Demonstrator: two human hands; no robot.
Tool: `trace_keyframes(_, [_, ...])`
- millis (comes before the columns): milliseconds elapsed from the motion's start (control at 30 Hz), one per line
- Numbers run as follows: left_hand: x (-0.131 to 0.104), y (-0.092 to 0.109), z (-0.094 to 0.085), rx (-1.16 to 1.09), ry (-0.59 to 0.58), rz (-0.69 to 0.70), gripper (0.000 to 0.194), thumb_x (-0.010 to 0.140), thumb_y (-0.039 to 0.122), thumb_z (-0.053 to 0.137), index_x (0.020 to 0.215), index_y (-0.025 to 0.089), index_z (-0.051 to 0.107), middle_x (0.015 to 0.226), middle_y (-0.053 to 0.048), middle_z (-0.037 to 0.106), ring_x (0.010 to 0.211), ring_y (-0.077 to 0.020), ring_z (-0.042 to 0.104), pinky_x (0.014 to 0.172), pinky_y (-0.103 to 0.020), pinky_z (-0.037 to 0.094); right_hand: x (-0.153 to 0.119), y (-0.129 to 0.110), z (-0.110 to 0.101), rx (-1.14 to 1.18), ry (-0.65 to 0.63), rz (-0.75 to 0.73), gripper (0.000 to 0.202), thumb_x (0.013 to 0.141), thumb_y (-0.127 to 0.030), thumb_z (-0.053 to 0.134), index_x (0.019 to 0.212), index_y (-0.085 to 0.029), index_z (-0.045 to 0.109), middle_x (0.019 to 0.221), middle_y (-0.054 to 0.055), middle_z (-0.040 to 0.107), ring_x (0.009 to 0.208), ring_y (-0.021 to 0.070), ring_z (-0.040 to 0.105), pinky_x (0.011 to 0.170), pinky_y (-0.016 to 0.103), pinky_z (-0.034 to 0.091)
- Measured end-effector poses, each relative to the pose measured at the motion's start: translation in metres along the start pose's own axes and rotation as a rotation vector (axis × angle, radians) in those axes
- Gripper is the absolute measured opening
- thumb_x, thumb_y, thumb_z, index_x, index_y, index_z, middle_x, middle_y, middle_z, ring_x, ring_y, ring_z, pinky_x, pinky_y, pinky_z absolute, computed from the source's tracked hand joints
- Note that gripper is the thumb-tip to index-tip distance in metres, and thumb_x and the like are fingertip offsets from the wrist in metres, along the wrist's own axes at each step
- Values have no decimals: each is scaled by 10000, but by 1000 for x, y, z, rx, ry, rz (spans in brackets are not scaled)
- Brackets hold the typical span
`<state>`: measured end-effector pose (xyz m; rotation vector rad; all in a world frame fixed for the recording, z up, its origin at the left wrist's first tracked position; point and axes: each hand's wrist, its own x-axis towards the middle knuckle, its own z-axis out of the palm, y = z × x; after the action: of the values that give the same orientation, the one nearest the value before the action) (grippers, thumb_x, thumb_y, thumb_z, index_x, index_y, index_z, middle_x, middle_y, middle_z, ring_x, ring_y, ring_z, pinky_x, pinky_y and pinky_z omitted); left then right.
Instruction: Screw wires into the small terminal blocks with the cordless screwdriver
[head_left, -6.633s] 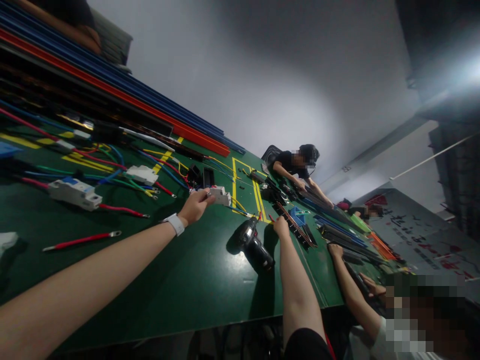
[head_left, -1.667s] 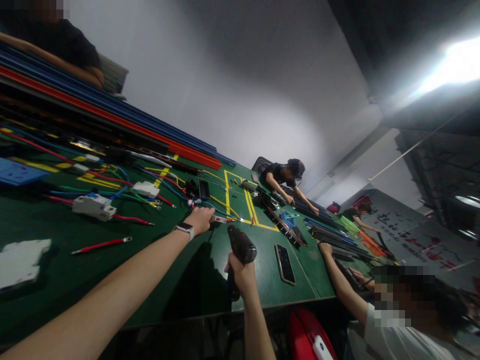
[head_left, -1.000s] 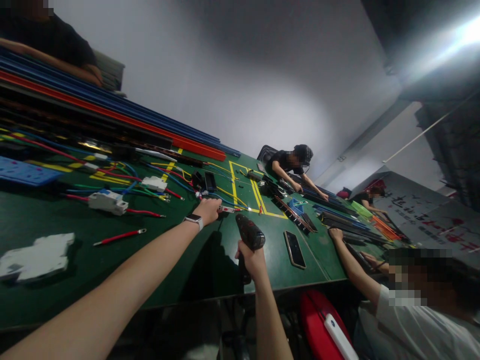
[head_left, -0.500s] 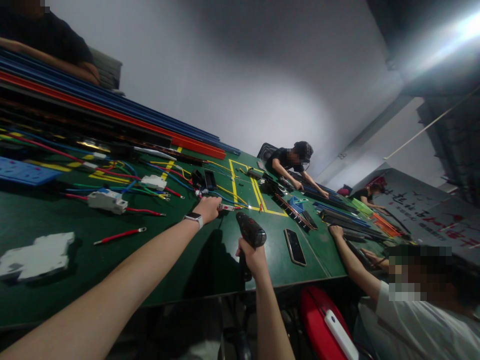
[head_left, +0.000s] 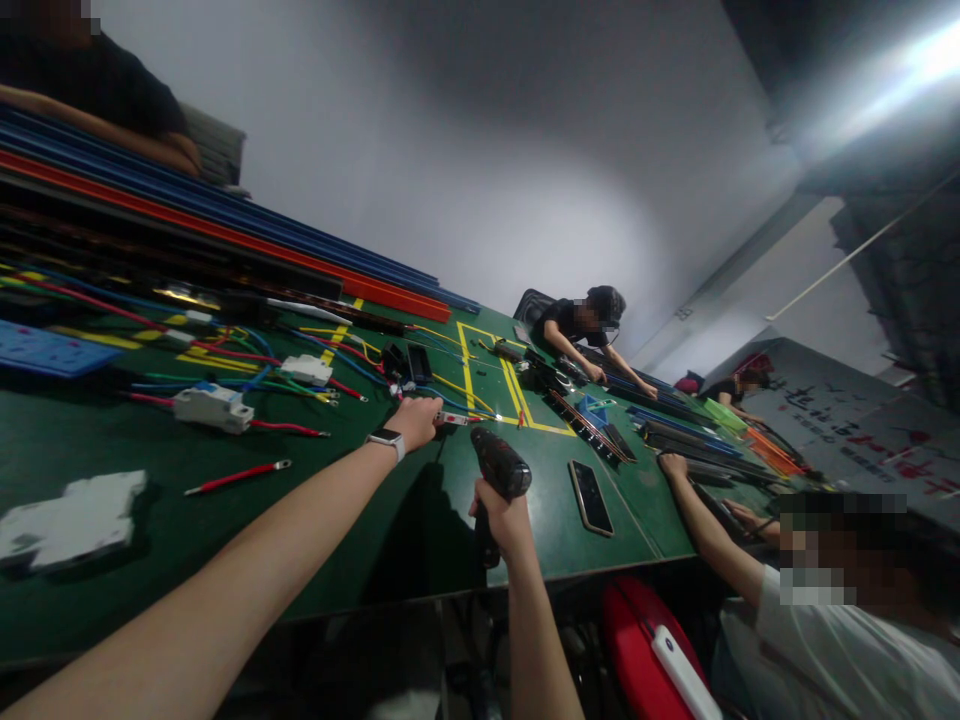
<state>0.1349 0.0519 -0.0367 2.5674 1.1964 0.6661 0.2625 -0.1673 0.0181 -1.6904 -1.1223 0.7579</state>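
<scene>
My left hand (head_left: 417,421), with a watch on the wrist, is closed on a small white wired block that looks like a circuit breaker (head_left: 452,419); the hand covers most of it. My right hand (head_left: 502,515) is wrapped round the handle of a black cordless drill (head_left: 499,465), whose nose points away from me, just right of that block. A yellow wire (head_left: 457,391) and a blue wire run near the left hand. Other white circuit breakers with coloured leads (head_left: 214,408) lie to the left, and a short red cable (head_left: 236,478) with a metal lug is below them.
A phone (head_left: 590,496) lies right of the drill on the green table (head_left: 330,550). A loose white block (head_left: 75,520) is at the near left. Long blue and orange rails (head_left: 405,298) line the far side. A co-worker's arm (head_left: 709,530) rests at the right edge.
Both hands keep their grip in almost the same place. The drill and right hand show only a very slight shift, and the whole view has moved a little.
</scene>
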Motion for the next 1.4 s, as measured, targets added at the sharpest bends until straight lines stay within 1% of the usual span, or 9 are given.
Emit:
trace_keyframes(67, [0,0,0,0,-8,-2,158,833,203,523,974,175,586,994,-117,679,991,-266,615,889,-393,384,0,0,0,5,11,7,180,752,-309,563,645,-174,615,523,9,617,502,153,565,555,257,437])
trace_keyframes(233, [0,1,-1,24,-11,-7,145,840,214,519,965,174,580,979,-116,679,956,-264,620,872,-395,386,-2,-1,0,-10,-1,-7,231,763,-319,559,586,-174,597,524,24,623,495,150,557,562,262,441])
trace_keyframes(433, [-1,2,-2,17,-12,-12,161,848,252,525,978,174,575,1003,-131,677,967,-277,620,871,-403,381,-2,1,0,6,4,-29,240,771,-336,564,597,-176,603,531,23,629,496,152,561,566,264,446])
trace_keyframes(600, [0,1,-2,11,-22,-18,165,846,243,519,987,177,574,1016,-128,679,974,-267,621,885,-395,375,-2,0,0,4,29,-39,257,764,-359,576,585,-177,603,521,27,625,495,157,561,562,266,448])
trace_keyframes(867, [1,0,2,17,-16,-6,172,843,219,509,1001,173,559,1033,-136,674,993,-281,616,886,-409,367,-3,-2,0,-37,7,-15,265,773,-337,551,560,-185,591,526,25,623,509,155,560,559,255,442])
trace_keyframes(1033, [1,1,1,0,-30,-23,206,840,223,520,1033,168,567,1068,-144,665,1022,-279,607,904,-404,366,-5,-5,1,-44,19,-42,248,756,-325,551,554,-185,583,517,21,616,492,150,541,535,249,428])
trace_keyframes(1400, [1,0,1,22,-21,-12,194,839,219,507,1020,171,559,1048,-138,669,990,-283,614,877,-406,372,-4,-2,-1,-15,-4,-34,245,763,-329,554,569,-185,593,533,17,621,510,153,562,564,260,442])
